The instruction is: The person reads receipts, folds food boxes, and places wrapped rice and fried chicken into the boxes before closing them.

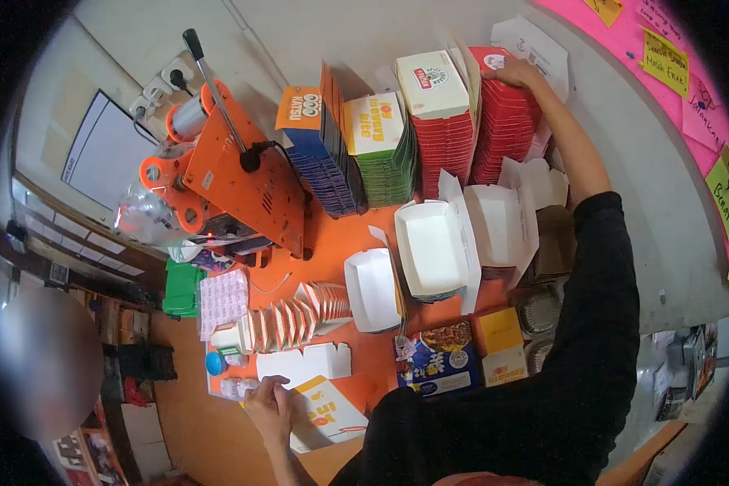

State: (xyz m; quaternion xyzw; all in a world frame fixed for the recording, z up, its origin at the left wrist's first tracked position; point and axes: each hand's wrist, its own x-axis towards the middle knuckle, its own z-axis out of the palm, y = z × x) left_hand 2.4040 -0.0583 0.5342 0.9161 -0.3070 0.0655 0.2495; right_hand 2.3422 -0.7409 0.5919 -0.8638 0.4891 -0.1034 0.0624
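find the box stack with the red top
In the head view, the red-topped stack stands at the upper right, with the right hand at its top, just right of the white-topped stack.

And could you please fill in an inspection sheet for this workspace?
Surface: orange tabletop, largely covered.
Job's things: red carton stack at the back; printed carton near the front.
Clutter: open white boxes, a row of small cartons, a blue round item.
Hands: left hand at the printed carton, fingers bent; right hand atop the red carton stack; grip unclear for both.
Cables: black plug at the wall; thin pale cable near the orange machine.
Surroundings: pink sheet with notes, right; blurred person, far left.
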